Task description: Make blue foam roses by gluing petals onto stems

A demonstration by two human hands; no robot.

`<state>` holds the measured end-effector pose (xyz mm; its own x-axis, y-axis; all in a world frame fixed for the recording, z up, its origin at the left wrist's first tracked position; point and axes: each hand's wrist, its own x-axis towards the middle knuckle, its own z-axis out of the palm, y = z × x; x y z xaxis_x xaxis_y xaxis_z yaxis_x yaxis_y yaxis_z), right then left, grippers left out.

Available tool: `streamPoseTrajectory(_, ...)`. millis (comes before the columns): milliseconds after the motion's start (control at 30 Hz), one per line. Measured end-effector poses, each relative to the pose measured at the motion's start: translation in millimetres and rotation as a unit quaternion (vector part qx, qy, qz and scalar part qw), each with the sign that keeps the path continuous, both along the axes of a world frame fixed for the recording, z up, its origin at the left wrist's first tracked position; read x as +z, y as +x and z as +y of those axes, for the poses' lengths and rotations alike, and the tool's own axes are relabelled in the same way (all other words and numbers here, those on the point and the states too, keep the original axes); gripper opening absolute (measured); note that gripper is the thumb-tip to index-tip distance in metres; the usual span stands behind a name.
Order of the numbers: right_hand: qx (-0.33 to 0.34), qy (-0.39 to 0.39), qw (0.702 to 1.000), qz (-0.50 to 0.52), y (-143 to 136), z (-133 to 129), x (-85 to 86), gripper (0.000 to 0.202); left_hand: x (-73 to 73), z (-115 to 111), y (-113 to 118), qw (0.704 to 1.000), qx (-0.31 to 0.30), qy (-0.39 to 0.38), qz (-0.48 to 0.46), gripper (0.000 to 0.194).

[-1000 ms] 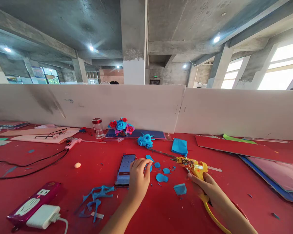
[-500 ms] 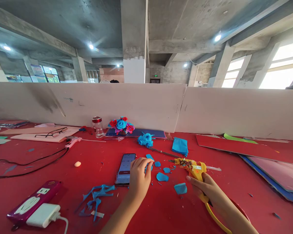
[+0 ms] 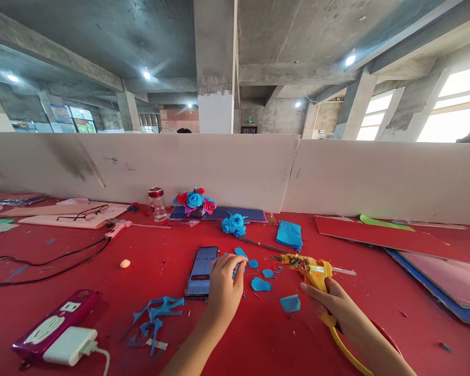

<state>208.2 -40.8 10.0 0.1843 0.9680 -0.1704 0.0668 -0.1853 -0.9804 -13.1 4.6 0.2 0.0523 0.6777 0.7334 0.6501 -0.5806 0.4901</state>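
My right hand [image 3: 335, 303] is wrapped round the handle of a yellow hot glue gun [image 3: 317, 271], its nozzle pointing left and a clear glue stick [image 3: 344, 271] out of its back. Closed in a pinch, my left hand [image 3: 225, 284] is beside the phone, with a blue petal [image 3: 235, 268] showing between thumb and fingers; the fingers hide most of it. Several loose blue petals [image 3: 260, 284] lie between the hands, and one larger blue piece [image 3: 290, 303] is nearest the glue gun. Behind them lies a bunch of blue flowers [image 3: 234, 224] on a dark stem [image 3: 262, 244].
A phone [image 3: 201, 274] with a running timer lies left of my left hand. Around are blue scraps [image 3: 156, 316], a power strip [image 3: 55, 326], a folded blue stack [image 3: 289, 234], a flower arrangement [image 3: 195, 201], a glass jar [image 3: 157, 205] and coloured sheets [image 3: 384, 237]. A white partition [image 3: 219, 162] stands behind.
Almost nothing differs. Both hands hold nearly the same pose, with the glue gun a touch further right; the phone's timer has advanced.
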Motion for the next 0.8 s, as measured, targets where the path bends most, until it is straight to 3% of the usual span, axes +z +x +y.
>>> streamPoseTrajectory(200, -0.008, -0.012, 1.000, -0.006, -0.5, -1.4, 3.8, 0.046, -2.3, 1.8, 0.2, 1.000, 0.003, -0.001, -0.004, 0.015)
streamPoseTrajectory(800, 0.082, 0.005, 0.996, -0.037, 23.6, 4.3, -19.2, 0.038, 0.1, 3.0, -1.1, 0.998, -0.040, -0.045, 0.002, 0.016)
